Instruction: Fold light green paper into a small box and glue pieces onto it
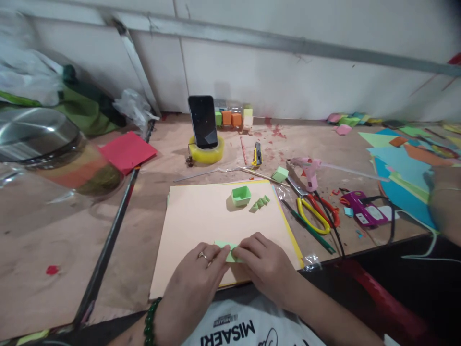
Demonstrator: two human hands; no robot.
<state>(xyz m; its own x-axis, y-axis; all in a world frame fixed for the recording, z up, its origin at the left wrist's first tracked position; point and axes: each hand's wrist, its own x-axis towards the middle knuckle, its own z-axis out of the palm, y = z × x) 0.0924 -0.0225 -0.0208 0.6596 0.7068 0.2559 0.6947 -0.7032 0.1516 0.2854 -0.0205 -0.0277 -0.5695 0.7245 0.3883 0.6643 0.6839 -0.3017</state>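
Observation:
Between my two hands is a small piece of light green paper (233,257), low over the near part of a stack of pale paper (194,211). My left hand (201,271), with a ring and a green bead bracelet, pinches its left side. At its right side, my right hand (264,264) has its fingers closed on the same piece. Farther up the stack stands a small open green paper box (240,196). Beside it lies a zigzag-folded green paper strip (260,203). My fingers partly hide the paper they hold.
Right of the stack lie scissors (312,216), a green pencil-like stick (309,228), a pink glue gun (309,170) and a purple power strip (367,209). Behind are a phone (202,121) on a tape roll (207,152) and a cutter (257,154). Another person's blurred arm (446,202) is at right.

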